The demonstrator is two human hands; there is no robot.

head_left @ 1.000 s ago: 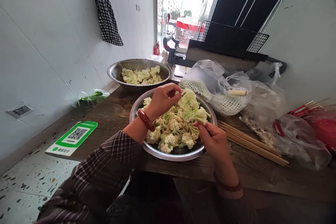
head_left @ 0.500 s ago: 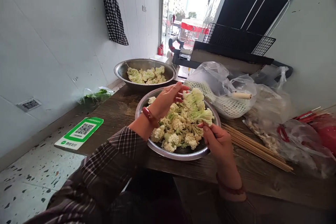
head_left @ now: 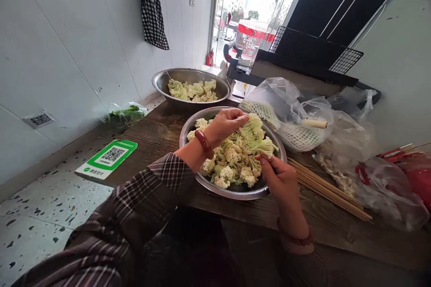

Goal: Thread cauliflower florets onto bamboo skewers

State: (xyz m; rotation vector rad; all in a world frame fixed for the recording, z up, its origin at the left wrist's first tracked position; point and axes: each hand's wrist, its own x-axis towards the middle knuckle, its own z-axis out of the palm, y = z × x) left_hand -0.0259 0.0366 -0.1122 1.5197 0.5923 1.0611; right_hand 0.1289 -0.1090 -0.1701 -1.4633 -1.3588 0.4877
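You hold a pale green-white cauliflower cluster (head_left: 255, 133) over the near steel bowl (head_left: 239, 195), toward one o'clock from the bowl's middle. Your left hand (head_left: 226, 126), at twelve o'clock, pinches the cluster's top edge between thumb and fingertips. Your right hand (head_left: 279, 177), at four o'clock, is closed on its lower end; whether a stick is pinched there too is too small to tell. Loose cauliflower florets (head_left: 232, 154) fill the bowl beneath. Beyond your right hand, at four o'clock, a bundle of bamboo skewers (head_left: 332, 190) lies on the dark wooden table (head_left: 153, 136). At two o'clock sit clear plastic bags (head_left: 274, 92) and white foam netting (head_left: 298, 136). A second steel bowl (head_left: 160, 81), at eleven o'clock, contains more cauliflower (head_left: 191, 91). At nine o'clock lies a green-and-white QR-code sign (head_left: 107, 159).
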